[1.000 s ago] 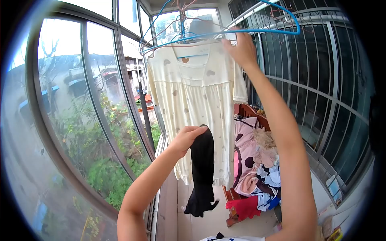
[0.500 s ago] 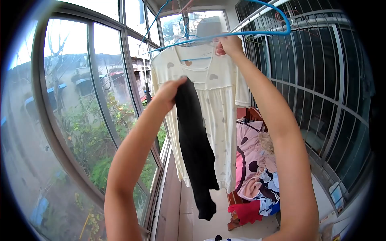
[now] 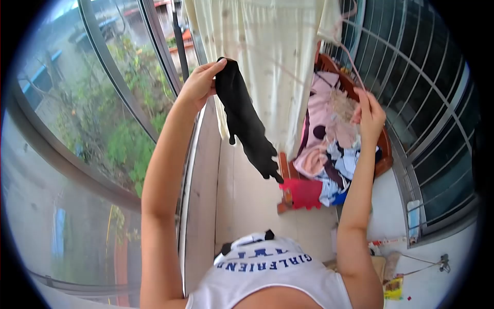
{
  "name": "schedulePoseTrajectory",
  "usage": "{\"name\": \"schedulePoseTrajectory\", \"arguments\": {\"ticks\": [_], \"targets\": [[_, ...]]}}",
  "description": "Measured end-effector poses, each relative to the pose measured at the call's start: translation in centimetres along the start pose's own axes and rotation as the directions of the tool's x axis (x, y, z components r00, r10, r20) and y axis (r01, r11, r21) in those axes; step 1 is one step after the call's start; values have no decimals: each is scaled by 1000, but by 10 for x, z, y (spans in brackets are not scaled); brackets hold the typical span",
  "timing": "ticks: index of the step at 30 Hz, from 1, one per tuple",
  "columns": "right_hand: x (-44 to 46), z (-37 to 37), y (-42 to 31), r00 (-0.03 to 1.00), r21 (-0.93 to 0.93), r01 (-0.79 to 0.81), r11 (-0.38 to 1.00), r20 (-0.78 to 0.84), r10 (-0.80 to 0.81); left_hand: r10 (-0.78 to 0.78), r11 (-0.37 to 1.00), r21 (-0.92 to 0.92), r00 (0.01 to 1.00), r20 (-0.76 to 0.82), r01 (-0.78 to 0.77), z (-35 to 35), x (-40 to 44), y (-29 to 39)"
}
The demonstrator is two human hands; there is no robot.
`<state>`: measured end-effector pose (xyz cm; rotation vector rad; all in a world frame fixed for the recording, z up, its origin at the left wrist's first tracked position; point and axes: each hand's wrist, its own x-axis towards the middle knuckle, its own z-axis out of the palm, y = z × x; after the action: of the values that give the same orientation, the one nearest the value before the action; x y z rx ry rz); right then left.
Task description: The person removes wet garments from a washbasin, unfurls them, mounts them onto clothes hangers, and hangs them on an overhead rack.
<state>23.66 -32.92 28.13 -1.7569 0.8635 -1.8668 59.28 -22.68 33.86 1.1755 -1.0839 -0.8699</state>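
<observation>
Two things held: my left hand (image 3: 201, 85) pinches black garment (image 3: 244, 116); my right hand (image 3: 369, 116), just lowered from overhead, grips pink hanger (image 3: 353, 63), leaving neither free.

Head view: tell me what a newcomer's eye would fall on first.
The limp black cloth garment stands out first, hanging from the left hand, partly in front of the long cream cloth garment. Next comes the bright red cloth at the near end of the brown wooden furniture, beside a jumbled pile of pink, blue and white fabrics.
</observation>
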Motion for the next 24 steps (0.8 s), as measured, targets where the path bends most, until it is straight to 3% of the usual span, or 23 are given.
{"name": "schedulePoseTrajectory", "arguments": {"ticks": [3,5,7,9,11,13,16,19,20,22,24], "targets": [[-51,-45,50,999,-184,-30,983,20,34,-95,994,-62,995,1,95,-1,-9,-60],[-73,-58,43,992,-212,-96,972,56,110,-117,993,-25,993,8,117,4,-19,-83],[-83,-67,40,995,-305,-37,952,78,64,-165,986,27,986,5,164,10,-28,-100],[-86,-74,46,991,-409,104,907,124,-57,-92,972,219,996,2,89,7,-27,-120],[-90,-74,38,991,-401,88,912,127,-40,-80,972,222,997,-17,81,10,-38,-122],[-93,-74,33,992,-434,69,898,128,-14,11,777,628,997,-78,41,6,-45,-122],[-98,-63,25,985,-355,7,935,163,54,48,759,649,992,-119,41,8,-59,-128],[-96,-40,21,956,-392,214,895,274,-109,37,740,671,994,-101,40,15,-69,-134],[-96,-32,13,962,-369,97,925,275,8,25,736,677,998,-63,24,18,-72,-135],[-93,-15,11,962,-381,216,899,240,-129,11,734,679,1000,-18,4,19,-76,-136],[-91,-6,18,963,-396,242,886,207,-170,231,681,690,966,114,-244,17,-79,-134]]}}
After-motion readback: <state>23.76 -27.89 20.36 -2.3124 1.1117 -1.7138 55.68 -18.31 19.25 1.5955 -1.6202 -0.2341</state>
